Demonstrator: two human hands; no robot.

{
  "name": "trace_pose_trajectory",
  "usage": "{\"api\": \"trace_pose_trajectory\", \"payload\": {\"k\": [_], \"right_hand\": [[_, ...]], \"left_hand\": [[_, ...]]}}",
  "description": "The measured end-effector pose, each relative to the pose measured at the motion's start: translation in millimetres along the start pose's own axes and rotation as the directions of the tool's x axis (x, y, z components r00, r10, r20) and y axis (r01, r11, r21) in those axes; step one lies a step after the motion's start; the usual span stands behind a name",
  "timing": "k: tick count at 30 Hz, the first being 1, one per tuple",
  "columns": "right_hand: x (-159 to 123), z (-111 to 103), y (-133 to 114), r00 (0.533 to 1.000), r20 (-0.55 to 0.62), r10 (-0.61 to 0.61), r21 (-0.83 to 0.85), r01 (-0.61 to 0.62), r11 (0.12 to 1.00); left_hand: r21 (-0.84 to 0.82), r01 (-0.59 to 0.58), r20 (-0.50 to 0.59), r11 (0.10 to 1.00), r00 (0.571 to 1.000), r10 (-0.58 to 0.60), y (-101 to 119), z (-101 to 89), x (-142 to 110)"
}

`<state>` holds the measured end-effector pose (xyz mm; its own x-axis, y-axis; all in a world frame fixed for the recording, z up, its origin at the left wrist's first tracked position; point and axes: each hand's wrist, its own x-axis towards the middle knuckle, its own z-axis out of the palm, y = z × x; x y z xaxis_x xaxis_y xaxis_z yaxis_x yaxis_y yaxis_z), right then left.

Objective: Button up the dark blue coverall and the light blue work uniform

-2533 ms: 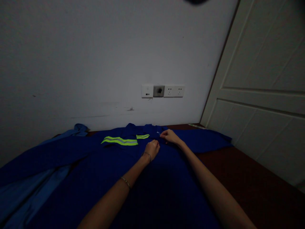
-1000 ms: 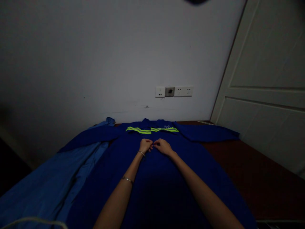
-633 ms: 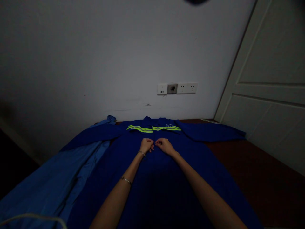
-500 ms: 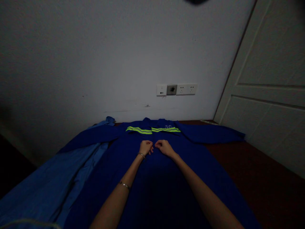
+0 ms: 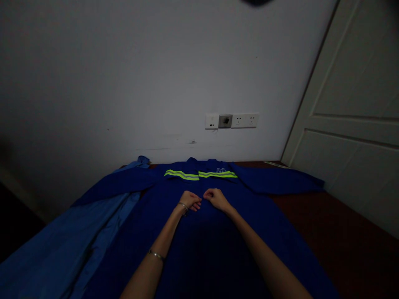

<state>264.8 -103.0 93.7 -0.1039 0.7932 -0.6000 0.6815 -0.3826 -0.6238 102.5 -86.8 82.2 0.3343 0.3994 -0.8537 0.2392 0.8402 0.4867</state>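
Observation:
A dark blue work jacket lies spread out, front side up, its collar toward the wall and both sleeves stretched sideways. A yellow-green and grey reflective stripe crosses its chest, and light lettering sits above the stripe on the right. Just below the stripe, at the middle of the front, my left hand pinches the jacket with thumb and forefinger, the other fingers loosely curled. Close beside it, my right hand is also closed in a pinch on the front. The exact bit of cloth between the fingertips is too dark to make out.
Lighter blue clothing lies at the left, partly under the jacket's sleeve. The dark reddish-brown surface shows at the right. Behind stands a pale wall with sockets and a switch. A white panelled door is at the right.
The view has tilted slightly, so everything sits a little lower. My left hand has turned a little and its lower fingers have spread; both hands stay at the jacket's middle.

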Motion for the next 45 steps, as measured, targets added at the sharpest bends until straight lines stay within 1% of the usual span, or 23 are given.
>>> {"api": "trace_pose_trajectory", "payload": {"k": [3,5,10,13,19,24,33,36,39,41,43,45], "right_hand": [[-1,-1,-1,0.999,0.038,-0.010,-0.035,0.012,0.999],[-2,-2,-3,0.999,0.052,-0.016,-0.070,0.020,0.997],[-5,-3,-6,0.999,-0.008,-0.038,-0.154,0.037,0.987],[-4,-2,-6,0.999,-0.012,-0.037,-0.149,0.035,0.988],[-3,-3,-6,1.000,-0.001,-0.027,-0.126,0.026,0.992],[-4,-2,-8,1.000,-0.024,-0.003,-0.147,-0.001,0.989],[-8,-3,-15,0.997,-0.068,0.023,-0.194,-0.036,0.980],[-13,-3,-20,0.997,-0.076,-0.024,-0.253,0.004,0.968],[-19,-3,-26,0.988,-0.090,-0.124,-0.350,0.085,0.933],[-21,-3,-27,0.977,-0.088,-0.195,-0.373,0.149,0.916],[-20,-3,-26,0.973,-0.079,-0.217,-0.321,0.181,0.929],[-18,-3,-24,0.976,-0.084,-0.201,-0.224,0.178,0.958]], "left_hand": [[0.113,-0.033,-0.103,0.993,0.994,0.045,0,9.4,2],[0.145,-0.053,-0.135,0.988,0.988,0.073,0,13.6,4],[0.156,-0.078,-0.127,0.985,0.987,0.099,-2,13.2,7],[0.154,-0.092,-0.137,0.984,0.984,0.114,-3,13.2,8],[0.161,-0.130,-0.189,0.978,0.969,0.160,-6,15.3,13],[0.160,-0.135,-0.164,0.978,0.973,0.162,-5,11.8,12],[0.129,-0.132,-0.058,0.983,0.988,0.140,2,5.6,2],[0.120,-0.139,-0.028,0.983,0.989,0.144,3,2.9,0],[0.115,-0.139,-0.008,0.984,0.990,0.141,3,1.0,-1],[0.114,-0.137,-0.003,0.984,0.990,0.138,2,0.1,0],[0.110,-0.145,0.000,0.983,0.989,0.146,2,-0.8,0],[0.101,-0.172,0.018,0.980,0.985,0.171,2,-2.3,1]]}}
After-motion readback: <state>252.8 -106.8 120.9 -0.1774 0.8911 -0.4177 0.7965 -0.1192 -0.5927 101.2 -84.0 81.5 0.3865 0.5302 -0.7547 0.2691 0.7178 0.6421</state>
